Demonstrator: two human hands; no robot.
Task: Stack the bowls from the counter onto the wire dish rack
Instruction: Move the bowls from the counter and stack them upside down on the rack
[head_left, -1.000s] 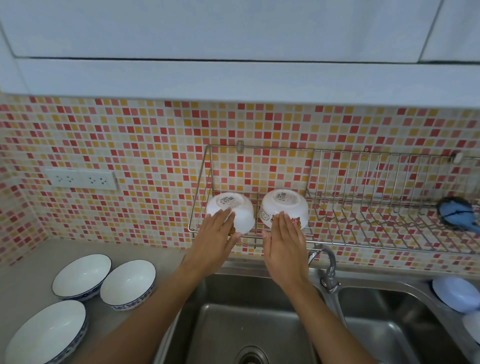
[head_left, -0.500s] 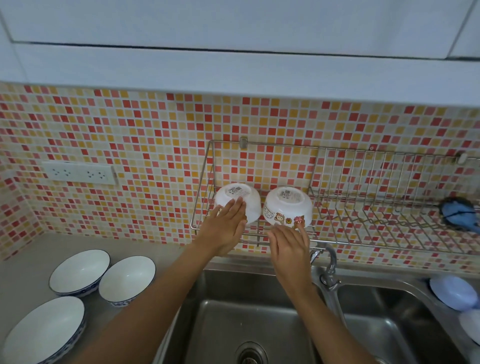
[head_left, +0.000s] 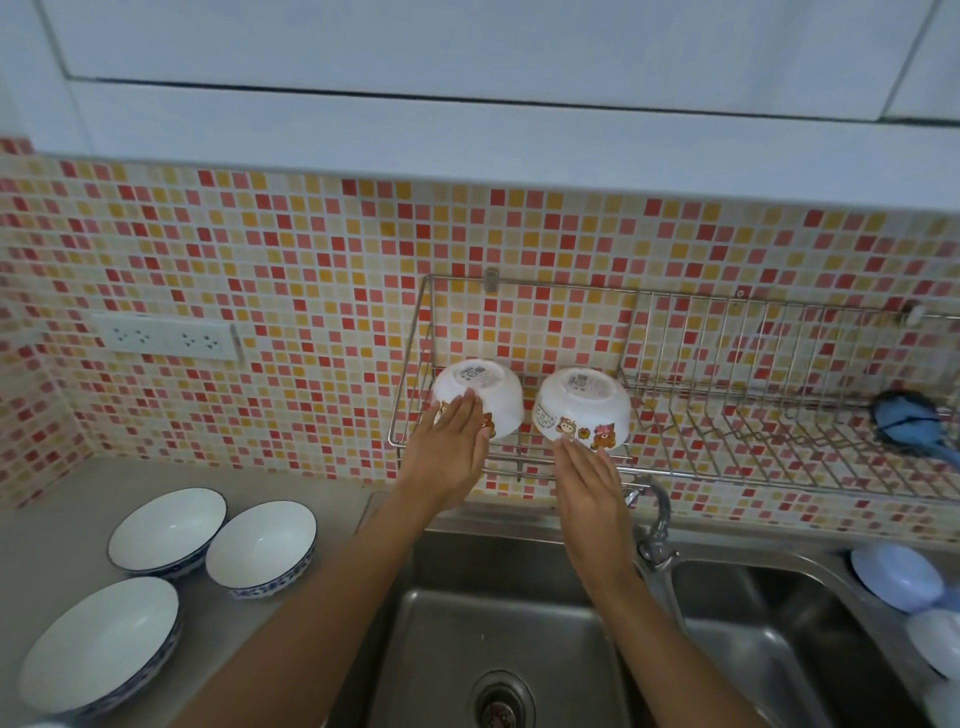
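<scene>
Two small white bowls with cartoon prints sit upside down at the left end of the wire dish rack (head_left: 779, 431): the left bowl (head_left: 493, 389) and the right bowl (head_left: 582, 405). My left hand (head_left: 449, 452) lies flat with its fingers spread over the left bowl's front. My right hand (head_left: 592, 488) is flat and open, fingertips just below the right bowl's rim. Three white bowls with blue rims stand upright on the counter at the lower left: a far one (head_left: 167, 530), a middle one (head_left: 261, 545) and a large near one (head_left: 98, 644).
A double steel sink (head_left: 498, 649) lies under my arms, with a tap (head_left: 654, 525) between its basins. A blue brush (head_left: 909, 423) rests on the rack's right end. Pale blue and white dishes (head_left: 896, 577) sit at the right sink edge. A wall socket (head_left: 166, 338) is at the left.
My right hand has slid down off the right bowl, so its prints now show. My left hand stays on the left bowl. The view has shifted slightly.
</scene>
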